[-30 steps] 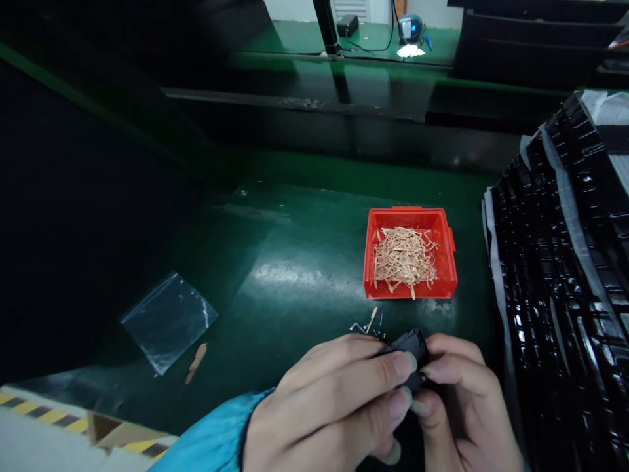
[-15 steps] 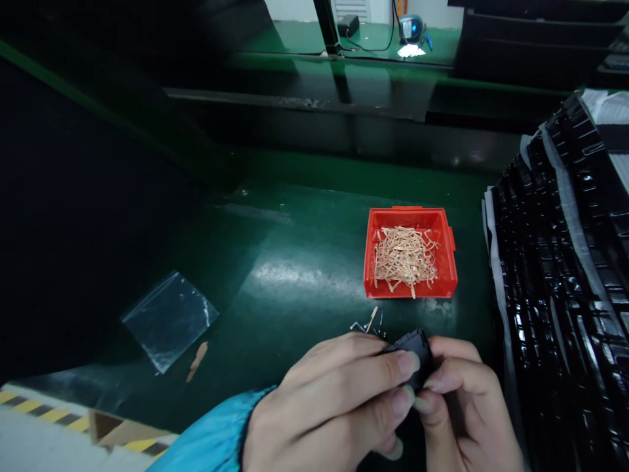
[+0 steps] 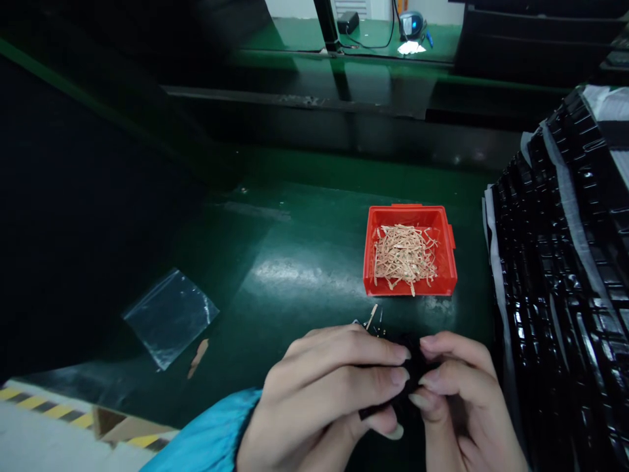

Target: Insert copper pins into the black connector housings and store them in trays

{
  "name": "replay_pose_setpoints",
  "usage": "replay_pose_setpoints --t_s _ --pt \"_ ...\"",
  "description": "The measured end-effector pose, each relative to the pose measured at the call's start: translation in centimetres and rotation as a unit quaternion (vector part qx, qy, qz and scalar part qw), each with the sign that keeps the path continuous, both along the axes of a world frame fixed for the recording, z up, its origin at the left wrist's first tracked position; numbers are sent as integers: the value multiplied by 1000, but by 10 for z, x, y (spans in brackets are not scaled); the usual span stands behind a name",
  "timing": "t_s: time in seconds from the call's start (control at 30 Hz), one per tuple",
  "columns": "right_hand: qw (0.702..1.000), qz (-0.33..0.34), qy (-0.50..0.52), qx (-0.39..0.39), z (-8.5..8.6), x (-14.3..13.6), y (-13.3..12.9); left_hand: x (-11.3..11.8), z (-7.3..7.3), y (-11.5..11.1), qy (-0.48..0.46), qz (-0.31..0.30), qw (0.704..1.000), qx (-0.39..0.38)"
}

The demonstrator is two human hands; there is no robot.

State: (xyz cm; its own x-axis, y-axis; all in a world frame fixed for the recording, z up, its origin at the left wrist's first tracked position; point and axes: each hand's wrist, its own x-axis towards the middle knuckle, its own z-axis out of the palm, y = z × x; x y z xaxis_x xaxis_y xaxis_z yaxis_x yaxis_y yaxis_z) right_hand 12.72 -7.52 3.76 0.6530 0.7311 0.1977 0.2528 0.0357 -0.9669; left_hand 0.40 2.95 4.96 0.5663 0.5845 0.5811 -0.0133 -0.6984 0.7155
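A small black part (image 3: 411, 367) is pinched between my two hands near the lower right; its outline is hard to make out against the dark background. My left hand (image 3: 334, 387) is closed on it from the left, back of the hand up. From the right, my right hand (image 3: 462, 387) grips its edge between fingertips and thumb. Just beyond my left fingers lie a thin tan strip (image 3: 372, 316) and some small shiny pieces, partly hidden. Farther back, a red bin (image 3: 447, 283) holds a heap of tan strips (image 3: 405, 255).
A clear plastic bag (image 3: 171, 318) and a tan scrap (image 3: 197, 358) lie on the green table (image 3: 295, 229) at left. Stacked black trays (image 3: 550, 275) stand at right. A dark panel (image 3: 88, 196) rises on the left.
My left hand has shifted slightly left and its fingers have moved on the black part. The part appears turned and shows less of its flat face. My right fingertips have moved a little left.
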Motion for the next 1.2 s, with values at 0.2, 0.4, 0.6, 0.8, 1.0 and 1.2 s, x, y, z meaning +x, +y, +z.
replay_pose_setpoints --t_s 0.2,0.4,0.6,0.8,1.0,1.2 --pt "999 -6 -50 10 -6 0 -4 2 9 1 -14 -11 993 -119" --pt "967 97 -233 41 -17 29 -5 1 10 1 -28 -9 988 -153" --pt "946 121 -296 54 -21 45 -6 0 10 1 -21 -15 988 -152" --pt "960 69 -268 39 -18 24 -6 0 10 2 -22 -16 989 -142" --pt "966 60 -249 42 -15 18 -3 2 10 1 -15 -22 987 -157" --pt "956 -24 -283 69 -23 16 3 2 9 1 3 -49 986 -158"
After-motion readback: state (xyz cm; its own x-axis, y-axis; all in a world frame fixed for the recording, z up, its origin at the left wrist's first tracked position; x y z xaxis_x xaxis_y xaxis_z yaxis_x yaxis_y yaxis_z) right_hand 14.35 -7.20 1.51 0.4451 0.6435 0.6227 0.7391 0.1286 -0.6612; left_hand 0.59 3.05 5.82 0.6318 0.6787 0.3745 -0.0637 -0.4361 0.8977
